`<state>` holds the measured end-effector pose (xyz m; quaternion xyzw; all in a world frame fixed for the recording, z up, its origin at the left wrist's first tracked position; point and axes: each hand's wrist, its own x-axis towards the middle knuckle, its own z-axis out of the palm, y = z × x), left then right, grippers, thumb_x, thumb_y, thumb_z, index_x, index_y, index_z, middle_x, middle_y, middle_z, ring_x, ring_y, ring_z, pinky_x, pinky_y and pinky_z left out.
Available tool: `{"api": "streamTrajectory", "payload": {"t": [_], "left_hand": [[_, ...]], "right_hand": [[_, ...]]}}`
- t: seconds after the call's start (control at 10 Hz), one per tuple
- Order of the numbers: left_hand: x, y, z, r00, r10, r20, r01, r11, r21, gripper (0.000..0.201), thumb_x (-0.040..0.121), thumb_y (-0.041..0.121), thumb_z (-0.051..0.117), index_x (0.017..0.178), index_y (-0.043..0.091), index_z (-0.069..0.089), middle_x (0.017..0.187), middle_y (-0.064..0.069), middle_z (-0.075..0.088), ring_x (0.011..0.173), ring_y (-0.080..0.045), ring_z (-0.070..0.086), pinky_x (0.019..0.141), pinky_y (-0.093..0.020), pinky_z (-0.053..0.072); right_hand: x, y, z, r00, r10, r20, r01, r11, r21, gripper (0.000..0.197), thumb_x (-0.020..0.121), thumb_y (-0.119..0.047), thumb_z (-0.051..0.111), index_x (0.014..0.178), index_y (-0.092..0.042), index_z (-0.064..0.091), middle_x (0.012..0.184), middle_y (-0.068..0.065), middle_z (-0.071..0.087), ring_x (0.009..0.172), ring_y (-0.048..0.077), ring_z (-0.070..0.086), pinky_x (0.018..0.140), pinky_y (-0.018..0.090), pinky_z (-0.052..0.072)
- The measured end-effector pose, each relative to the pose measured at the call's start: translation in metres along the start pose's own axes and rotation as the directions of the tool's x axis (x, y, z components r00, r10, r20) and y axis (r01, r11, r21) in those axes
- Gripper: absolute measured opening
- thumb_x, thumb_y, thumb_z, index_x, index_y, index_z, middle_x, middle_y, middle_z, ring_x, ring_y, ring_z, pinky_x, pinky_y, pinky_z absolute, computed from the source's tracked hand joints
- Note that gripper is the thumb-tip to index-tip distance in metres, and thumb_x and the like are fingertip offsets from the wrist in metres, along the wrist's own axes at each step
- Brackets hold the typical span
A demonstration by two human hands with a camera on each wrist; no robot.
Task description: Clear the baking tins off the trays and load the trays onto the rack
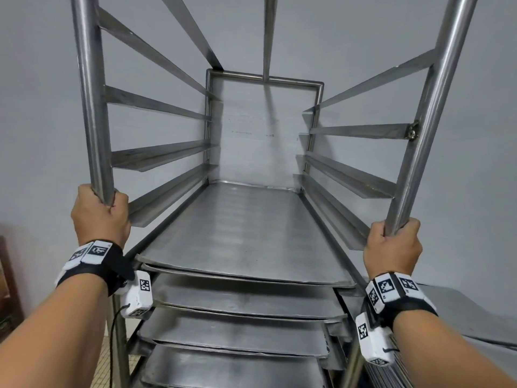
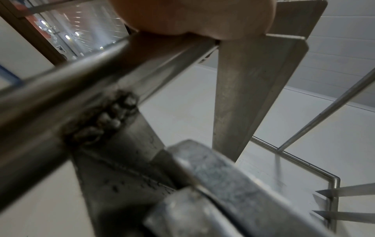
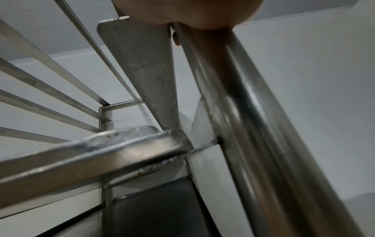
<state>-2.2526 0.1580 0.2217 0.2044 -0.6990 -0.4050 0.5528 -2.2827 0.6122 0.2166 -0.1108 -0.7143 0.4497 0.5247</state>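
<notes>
A tall steel rack (image 1: 265, 79) fills the head view, with angled side rails on both sides. Several flat metal trays (image 1: 246, 233) sit stacked on its lower rails, the top one bare. My left hand (image 1: 100, 214) grips the rack's front left post (image 1: 89, 107). My right hand (image 1: 391, 247) grips the front right post (image 1: 436, 107). In the left wrist view the post (image 2: 61, 89) runs under my palm (image 2: 192, 17), with a tray corner (image 2: 213, 168) below. The right wrist view shows the right post (image 3: 253, 128) and a tray corner (image 3: 131, 144). No baking tins are visible.
The grey wall (image 1: 279, 29) stands right behind the rack. A steel table edge (image 1: 461, 312) shows at the lower right. A dark wooden piece (image 1: 8, 289) stands at the far left over a tiled floor (image 1: 98, 365). The upper rails (image 1: 156, 105) hold nothing.
</notes>
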Motion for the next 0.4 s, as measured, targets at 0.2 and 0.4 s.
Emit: {"api": "streamTrajectory", "payload": {"t": [0.2,0.4], "left_hand": [[-0.002,0.007,-0.007,0.996,-0.011,0.090,0.014,0.999,-0.041,0.018,0.096,0.017,0.055,0.102,0.002,0.046,0.086,-0.017,0.052,0.075,-0.031,0.050,0.067,-0.037,0.038],[-0.006,0.005,-0.034,0.953,0.000,0.302,-0.022,0.997,0.070,0.046,0.098,0.034,0.060,0.122,-0.002,0.046,0.117,-0.026,0.052,0.109,-0.044,0.051,0.093,-0.049,0.044]], "right_hand": [[-0.002,-0.005,-0.004,0.997,0.049,0.057,-0.048,0.998,-0.034,0.025,0.097,-0.023,0.052,0.106,-0.001,0.045,0.083,0.014,0.052,0.073,0.034,0.053,0.066,0.036,0.043],[0.002,-0.030,-0.034,0.939,0.202,0.280,-0.127,0.957,-0.262,0.043,0.095,-0.027,0.059,0.122,0.003,0.044,0.120,0.029,0.056,0.110,0.045,0.051,0.089,0.047,0.044]]}}
